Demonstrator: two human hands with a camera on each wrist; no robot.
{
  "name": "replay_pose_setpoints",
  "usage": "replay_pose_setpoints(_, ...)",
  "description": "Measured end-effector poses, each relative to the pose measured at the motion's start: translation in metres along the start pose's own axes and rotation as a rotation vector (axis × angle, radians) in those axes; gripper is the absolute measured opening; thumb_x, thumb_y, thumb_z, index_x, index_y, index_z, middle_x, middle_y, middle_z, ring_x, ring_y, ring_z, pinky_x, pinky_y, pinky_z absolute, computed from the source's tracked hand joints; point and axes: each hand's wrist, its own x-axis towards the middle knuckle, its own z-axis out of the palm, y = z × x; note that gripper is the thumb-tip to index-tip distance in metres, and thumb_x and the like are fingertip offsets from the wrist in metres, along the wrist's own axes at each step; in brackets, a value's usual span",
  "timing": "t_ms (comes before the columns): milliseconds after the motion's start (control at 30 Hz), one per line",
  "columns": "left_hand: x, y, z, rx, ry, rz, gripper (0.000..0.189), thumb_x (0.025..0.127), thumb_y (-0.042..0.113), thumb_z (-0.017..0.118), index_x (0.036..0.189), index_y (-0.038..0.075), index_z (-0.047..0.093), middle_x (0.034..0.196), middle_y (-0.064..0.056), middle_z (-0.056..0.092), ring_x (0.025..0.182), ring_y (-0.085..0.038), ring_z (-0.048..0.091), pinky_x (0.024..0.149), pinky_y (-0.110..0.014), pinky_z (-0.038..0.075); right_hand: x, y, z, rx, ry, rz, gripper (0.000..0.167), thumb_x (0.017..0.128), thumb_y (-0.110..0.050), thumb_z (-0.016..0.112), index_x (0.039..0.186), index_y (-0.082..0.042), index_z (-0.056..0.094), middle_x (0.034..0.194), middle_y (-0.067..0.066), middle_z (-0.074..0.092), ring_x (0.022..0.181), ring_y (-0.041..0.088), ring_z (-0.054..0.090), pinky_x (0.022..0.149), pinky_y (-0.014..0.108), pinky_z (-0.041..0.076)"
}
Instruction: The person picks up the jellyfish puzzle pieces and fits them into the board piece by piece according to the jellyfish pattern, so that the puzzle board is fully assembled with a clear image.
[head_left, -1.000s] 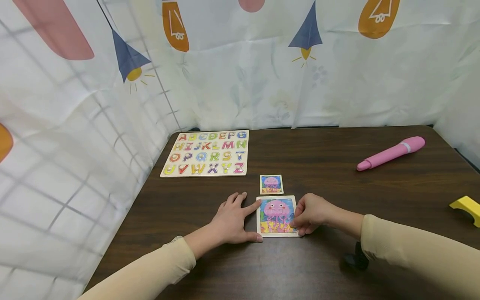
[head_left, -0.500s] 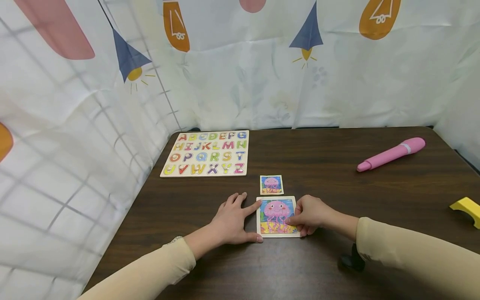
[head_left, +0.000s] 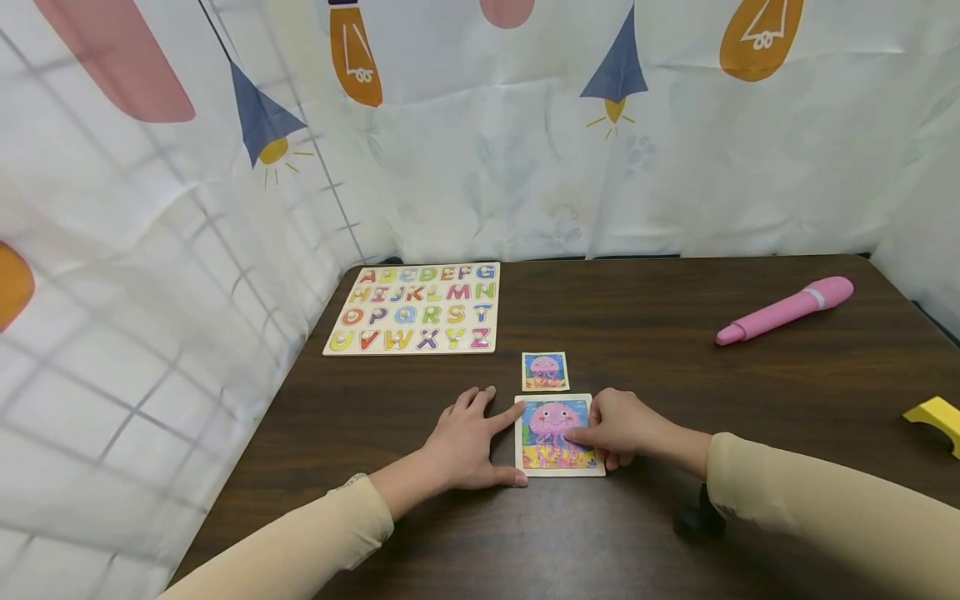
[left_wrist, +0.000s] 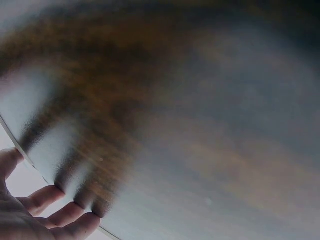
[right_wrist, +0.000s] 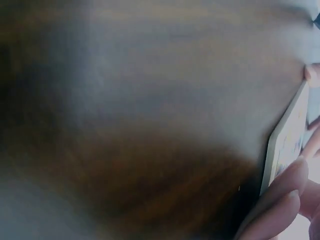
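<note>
A square jellyfish jigsaw puzzle [head_left: 551,414] with a pale frame lies flat on the dark table, its pieces forming the whole visible picture. Beside its left edge is my left hand [head_left: 462,443], fingers spread, with forefinger and thumb touching the frame. My right hand [head_left: 624,423] holds the puzzle's right side: the thumb presses on the picture and the other fingers curl at the edge, covering the right-hand pieces. Just beyond the frame lies a small jellyfish card [head_left: 545,372]. In the right wrist view, the puzzle's frame [right_wrist: 270,160] shows edge-on near the curled fingers.
An alphabet board [head_left: 441,304] with colourful letters lies at the back left. Toward the back right is a thick pink pen [head_left: 783,314], and a yellow arched block [head_left: 937,415] sits at the far right. A patterned white curtain [head_left: 510,167] hangs behind the table.
My right thumb has slid leftward and up over the puzzle, from its lower right corner toward its middle. My left hand has stayed in place.
</note>
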Motion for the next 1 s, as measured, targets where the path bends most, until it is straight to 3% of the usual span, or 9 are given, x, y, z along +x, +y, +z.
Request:
replay_pose_setpoints(333,0.003,0.0,0.002,0.016,-0.006,-0.008,0.096,0.079,0.074,0.071,0.16,0.033,0.037,0.164,-0.018,0.032,0.15,-0.04,0.029,0.114,-0.06,0.038,0.023,-0.006,-0.006,-0.217,0.092,-0.026,0.052,0.081,-0.057,0.081,0.064,-0.011,0.062,0.051,-0.003,0.047,0.047,0.011,0.044,0.046,0.022,0.03)
replay_pose_setpoints(600,0.001,0.001,0.0,0.01,-0.005,-0.01,0.096,0.079,0.073,0.072,0.159,0.033,0.037,0.164,-0.019,0.033,0.15,-0.041,0.03,0.114,-0.061,0.038,0.024,-0.01,-0.002,-0.227,0.12,-0.033,0.052,0.079,-0.057,0.082,0.065,-0.011,0.062,0.053,-0.003,0.048,0.05,0.012,0.045,0.047,0.023,0.029)
replay_pose_setpoints(800,0.001,0.001,0.0,0.006,-0.008,-0.009,0.096,0.079,0.073,0.072,0.159,0.033,0.038,0.163,-0.019,0.033,0.15,-0.041,0.031,0.114,-0.061,0.038,0.02,-0.004,-0.007,-0.073,0.067,-0.083,0.043,0.085,-0.047,0.081,0.07,-0.01,0.064,0.058,-0.002,0.053,0.052,0.011,0.049,0.048,0.023,0.036)
replay_pose_setpoints(1000,0.002,0.001,0.0,0.01,-0.006,-0.01,0.097,0.079,0.073,0.073,0.159,0.033,0.038,0.164,-0.019,0.033,0.15,-0.041,0.03,0.114,-0.061,0.037,0.016,0.011,-0.014,0.164,-0.012,-0.146,0.026,0.096,-0.029,0.073,0.093,-0.004,0.071,0.069,0.002,0.06,0.061,0.014,0.055,0.058,0.027,0.049)
